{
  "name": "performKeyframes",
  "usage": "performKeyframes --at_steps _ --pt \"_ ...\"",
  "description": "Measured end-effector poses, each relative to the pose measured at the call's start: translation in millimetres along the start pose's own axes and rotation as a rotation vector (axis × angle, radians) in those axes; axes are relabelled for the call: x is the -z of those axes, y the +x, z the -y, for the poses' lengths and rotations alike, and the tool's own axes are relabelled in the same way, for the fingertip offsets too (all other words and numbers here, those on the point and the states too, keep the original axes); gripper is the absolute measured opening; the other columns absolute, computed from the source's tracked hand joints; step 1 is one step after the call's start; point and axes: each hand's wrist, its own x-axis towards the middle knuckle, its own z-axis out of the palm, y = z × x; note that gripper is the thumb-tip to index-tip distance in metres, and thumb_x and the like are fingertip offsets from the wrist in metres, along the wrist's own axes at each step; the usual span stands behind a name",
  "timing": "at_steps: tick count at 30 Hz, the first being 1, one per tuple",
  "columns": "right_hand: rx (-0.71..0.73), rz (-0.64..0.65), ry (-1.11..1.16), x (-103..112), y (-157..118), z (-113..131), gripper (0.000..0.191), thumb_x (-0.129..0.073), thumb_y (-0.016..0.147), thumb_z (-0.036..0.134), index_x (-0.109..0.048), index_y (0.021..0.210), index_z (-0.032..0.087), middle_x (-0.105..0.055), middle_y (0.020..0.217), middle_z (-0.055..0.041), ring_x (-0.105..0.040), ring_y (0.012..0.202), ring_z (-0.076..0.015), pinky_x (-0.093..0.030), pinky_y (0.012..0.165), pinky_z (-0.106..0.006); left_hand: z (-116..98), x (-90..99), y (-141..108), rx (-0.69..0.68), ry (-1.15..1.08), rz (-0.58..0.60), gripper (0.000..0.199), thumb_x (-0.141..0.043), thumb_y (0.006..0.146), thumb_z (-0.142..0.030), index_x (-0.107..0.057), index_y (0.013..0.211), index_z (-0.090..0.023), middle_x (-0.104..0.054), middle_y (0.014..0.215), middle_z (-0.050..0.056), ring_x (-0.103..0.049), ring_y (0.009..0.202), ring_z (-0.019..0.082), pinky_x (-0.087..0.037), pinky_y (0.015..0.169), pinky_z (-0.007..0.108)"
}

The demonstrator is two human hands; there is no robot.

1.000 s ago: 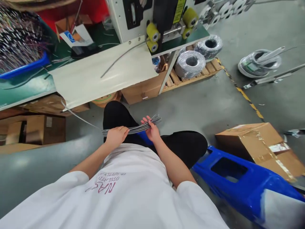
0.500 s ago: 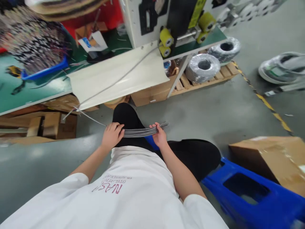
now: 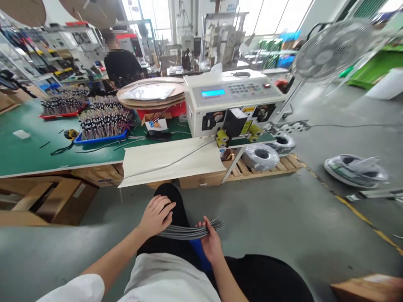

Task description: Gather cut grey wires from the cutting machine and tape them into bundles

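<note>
Across my lap lies a bundle of grey cables point(image 3: 184, 232), held roughly level over my black trousers. My right hand point(image 3: 210, 241) grips it near its right end, thumb on top, with the cut ends fanning out past the fingers. My left hand point(image 3: 157, 214) is curled over the left end, back of the hand up, hiding that end. Beyond my knees, one grey cable point(image 3: 171, 162) runs from the yellow rollers point(image 3: 222, 137) of a white cable machine point(image 3: 236, 92) down along a cream sheet point(image 3: 201, 161).
Blue tray point(image 3: 100, 139) and red tray point(image 3: 63, 115) with bundled wires stand on the green bench point(image 3: 19, 147). Cable coils point(image 3: 260, 157) rest on a pallet; a fan point(image 3: 330, 52) stands right. Cardboard boxes point(image 3: 69, 201) are at left. A person point(image 3: 121, 63) in black is behind the bench.
My view has tilted up, showing the machine's top and the room beyond. The strand that stretched from my left hand to the sheet's end no longer shows there. Both hands stay at the bundle.
</note>
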Motion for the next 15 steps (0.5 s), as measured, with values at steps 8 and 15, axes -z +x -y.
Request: performKeyframes --at_steps 8,15 --pt "-0.037 -0.071 -0.06 11.2 1.8 2.2 0.046 -0.087 0.063 0.038 -0.07 0.104 0.023 -0.074 0.092 -0.0029 -0.071 0.094 -0.0223 -0.053 0.091 -0.04 19.2 9.6 127.9 0.182 0.171 -0.035 0.068 -0.05 0.091 -0.05 -0.033 0.15 -0.021 -0.048 0.14 0.017 -0.041 0.133 0.035 -0.033 0.111 0.051" --pt "-0.058 -0.039 -0.038 14.3 -0.7 2.9 0.047 -0.087 0.064 0.041 -0.068 0.104 0.026 -0.068 0.078 0.0019 -0.07 0.099 -0.0265 -0.051 0.08 -0.037 19.0 5.4 131.1 0.217 0.237 0.054 0.075 -0.05 0.09 -0.053 -0.024 0.153 -0.021 -0.05 0.135 0.018 -0.043 0.129 0.035 -0.035 0.106 0.049"
